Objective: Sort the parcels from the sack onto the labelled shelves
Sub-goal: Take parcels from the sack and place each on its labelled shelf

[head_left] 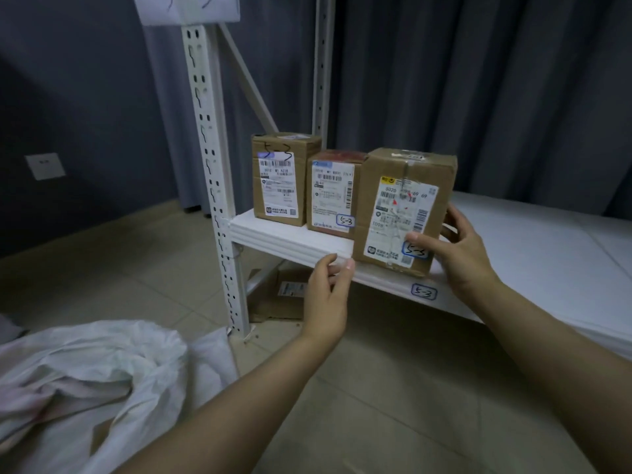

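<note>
Hands apart: right hand (458,254) grips the box (407,186) - its 5-3 mark matches the shelf (294,241) - while left hand (326,295) rests loosely curled at the shelf edge.

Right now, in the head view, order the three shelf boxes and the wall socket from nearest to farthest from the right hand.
1. Right box: gripped by the right hand, rightmost of the row.
2. Middle box: just left of it.
3. Left box: further left and a little back.
4. Socket: far left, well behind.
</note>
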